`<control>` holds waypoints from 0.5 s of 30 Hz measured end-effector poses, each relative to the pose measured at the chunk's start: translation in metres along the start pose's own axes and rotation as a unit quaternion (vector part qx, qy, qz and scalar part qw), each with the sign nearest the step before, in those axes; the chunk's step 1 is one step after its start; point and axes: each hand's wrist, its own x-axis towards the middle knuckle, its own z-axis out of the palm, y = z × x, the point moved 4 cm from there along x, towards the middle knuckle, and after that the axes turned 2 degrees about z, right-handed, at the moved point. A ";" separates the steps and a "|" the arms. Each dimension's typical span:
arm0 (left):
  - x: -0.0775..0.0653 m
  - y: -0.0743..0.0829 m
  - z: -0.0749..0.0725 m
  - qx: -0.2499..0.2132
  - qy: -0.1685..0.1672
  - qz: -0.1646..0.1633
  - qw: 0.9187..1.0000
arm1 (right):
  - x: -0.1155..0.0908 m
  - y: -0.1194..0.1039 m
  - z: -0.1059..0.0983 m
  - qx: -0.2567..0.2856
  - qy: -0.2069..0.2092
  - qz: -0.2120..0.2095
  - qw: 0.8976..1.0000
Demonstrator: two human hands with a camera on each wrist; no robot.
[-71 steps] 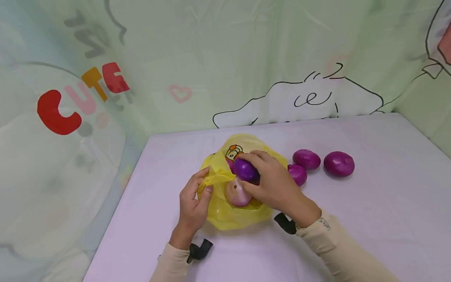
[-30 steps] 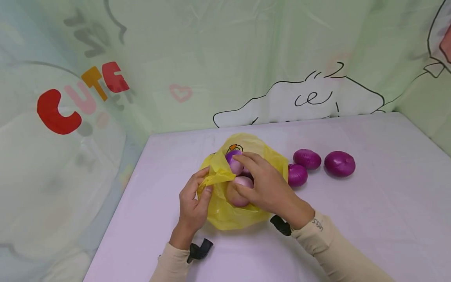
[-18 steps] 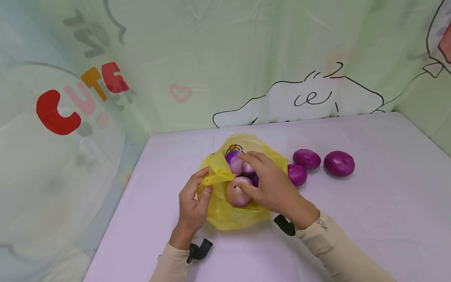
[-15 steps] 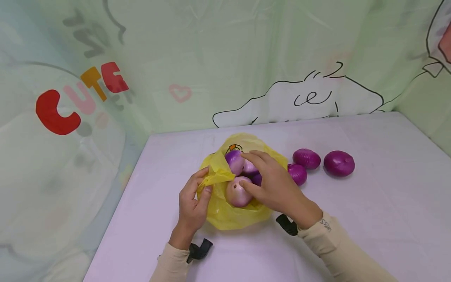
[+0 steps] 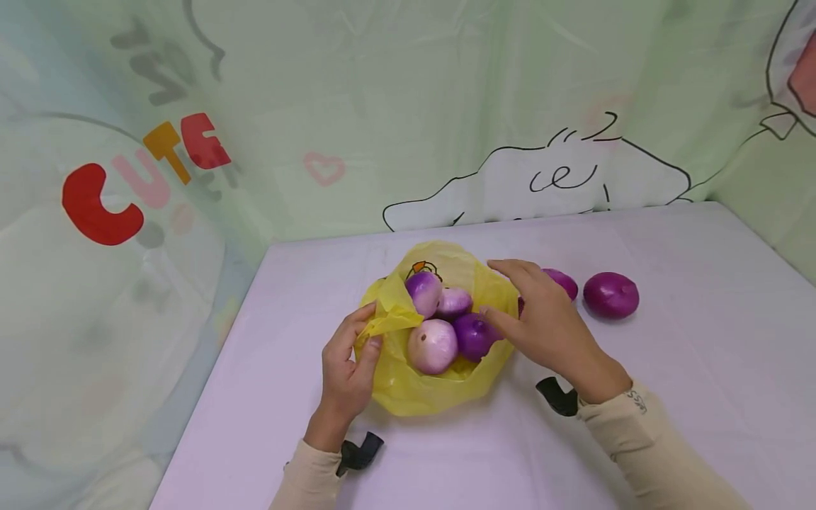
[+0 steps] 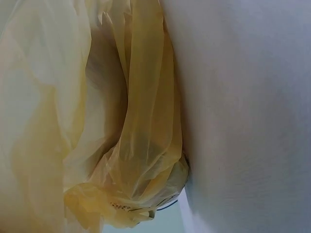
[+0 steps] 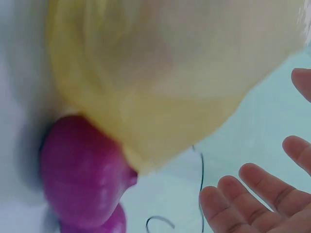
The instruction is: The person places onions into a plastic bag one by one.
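A yellow plastic bag (image 5: 421,397) stands open on the table with several onions inside. Among them are a pale onion (image 5: 433,347) at the front and a purple onion (image 5: 474,336) beside it. My left hand (image 5: 347,372) pinches the bag's left rim between thumb and fingers. In the left wrist view only the bag's folds (image 6: 146,107) and the table show. My right hand (image 5: 551,322), holding nothing, is over the bag's right rim with fingers extended. In the right wrist view its fingers (image 7: 257,204) are spread apart, above a purple onion (image 7: 82,170) lying against the bag.
On the table (image 5: 688,340) to the right of the bag lie more purple onions, one (image 5: 610,295) farthest right and another (image 5: 561,280) partly hidden by my right hand. A printed curtain (image 5: 357,92) hangs behind the table.
My right hand let go of a purple onion inside the bag and moved right, out over the bag's rim, uncovering the onions inside. My left hand kept its grip on the bag.
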 end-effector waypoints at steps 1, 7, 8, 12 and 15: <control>0.000 0.000 0.000 0.000 0.000 0.000 1.000 | -0.001 0.003 -0.002 -0.003 0.005 0.002 1.000; 0.001 0.000 0.000 -0.002 -0.001 0.002 1.000 | -0.007 0.023 -0.010 -0.016 0.017 0.031 0.999; 0.001 0.000 0.000 -0.002 -0.001 0.002 1.000 | -0.008 0.026 -0.011 -0.017 0.017 0.035 0.999; 0.001 0.001 0.000 -0.001 -0.002 0.002 1.000 | -0.010 0.038 -0.011 -0.024 0.005 0.052 0.998; 0.001 0.001 0.000 0.000 -0.001 0.003 1.000 | -0.012 0.045 -0.007 -0.032 -0.020 0.068 0.997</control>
